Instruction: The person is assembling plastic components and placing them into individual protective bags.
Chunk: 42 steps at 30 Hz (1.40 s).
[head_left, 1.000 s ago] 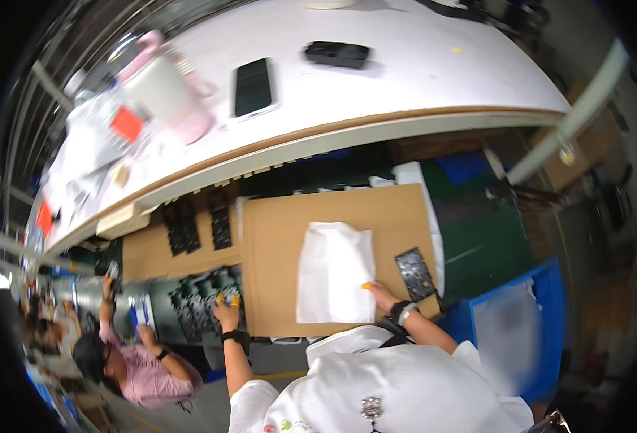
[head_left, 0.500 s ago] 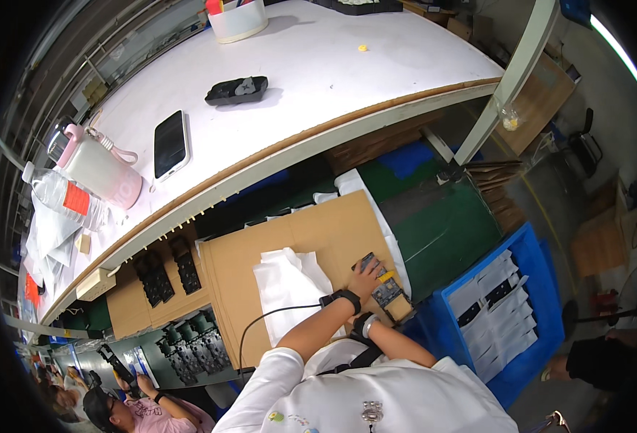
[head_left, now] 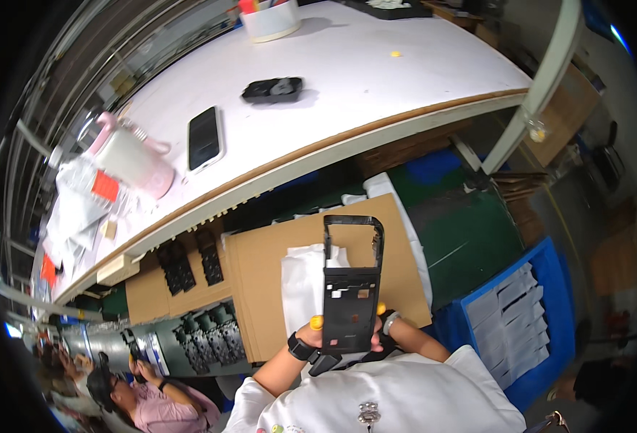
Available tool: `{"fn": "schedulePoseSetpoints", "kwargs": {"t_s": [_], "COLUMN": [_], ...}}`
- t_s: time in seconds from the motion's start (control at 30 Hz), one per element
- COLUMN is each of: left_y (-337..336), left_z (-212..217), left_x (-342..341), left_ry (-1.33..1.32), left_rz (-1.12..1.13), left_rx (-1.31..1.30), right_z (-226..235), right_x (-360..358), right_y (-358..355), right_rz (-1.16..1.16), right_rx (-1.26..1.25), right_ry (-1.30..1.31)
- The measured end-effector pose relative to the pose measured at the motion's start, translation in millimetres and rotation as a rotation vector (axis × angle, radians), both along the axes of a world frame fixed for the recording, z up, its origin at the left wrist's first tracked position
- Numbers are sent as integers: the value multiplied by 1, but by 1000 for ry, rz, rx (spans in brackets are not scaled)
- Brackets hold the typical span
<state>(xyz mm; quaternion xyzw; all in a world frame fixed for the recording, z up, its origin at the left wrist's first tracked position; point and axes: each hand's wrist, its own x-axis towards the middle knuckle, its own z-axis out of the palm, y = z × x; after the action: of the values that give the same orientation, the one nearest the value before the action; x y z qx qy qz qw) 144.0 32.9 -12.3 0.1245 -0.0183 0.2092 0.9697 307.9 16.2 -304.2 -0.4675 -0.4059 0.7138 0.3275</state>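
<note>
A black device housing (head_left: 351, 307) with an open rectangular loop at its upper end is held up in front of my chest. My left hand (head_left: 310, 333) grips its lower left edge, with a yellow cover on a fingertip. At the lower right edge my right hand (head_left: 378, 340) is closed on the same housing, mostly hidden behind it; yellow shows there too. Behind the housing, a white sheet (head_left: 299, 281) lies on a brown cardboard panel (head_left: 257, 303). Dark wristbands are on my wrists.
To the right stands a blue bin (head_left: 560, 317) holding white-wrapped pieces. Black parts (head_left: 210, 339) lie in rows at the left, near a person in pink (head_left: 163, 404). The raised white table (head_left: 347, 94) carries a phone (head_left: 205, 137), a pink-and-white bottle (head_left: 134, 162) and a black part (head_left: 271, 90).
My hands have moved from the cardboard's right side to before my chest and now hold the housing up. The part that lay under my hand no longer shows there. The view has shifted slightly.
</note>
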Motion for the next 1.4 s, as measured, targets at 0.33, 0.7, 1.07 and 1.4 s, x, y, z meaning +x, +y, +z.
{"fn": "schedulePoseSetpoints", "kwargs": {"t_s": [0.33,0.7,1.07,1.4], "left_y": [-24,-18,-4,139], "left_z": [10,-52,-135,-271], "left_x": [-26,-154,-353,-485], "left_ry": [-2,528,1483,1668], "left_rz": [407,1012,1173,1176], "left_rx": [-137,-283,-86,-70], "right_z": [9,65,67,81], "right_x": [-33,-42,-45,-106], "right_y": [16,5,-4,-73], "right_rz": [53,-285,-394,-616], "right_rx": [-448,-398,-319,-137], "right_ry": [283,244,71,-382]}}
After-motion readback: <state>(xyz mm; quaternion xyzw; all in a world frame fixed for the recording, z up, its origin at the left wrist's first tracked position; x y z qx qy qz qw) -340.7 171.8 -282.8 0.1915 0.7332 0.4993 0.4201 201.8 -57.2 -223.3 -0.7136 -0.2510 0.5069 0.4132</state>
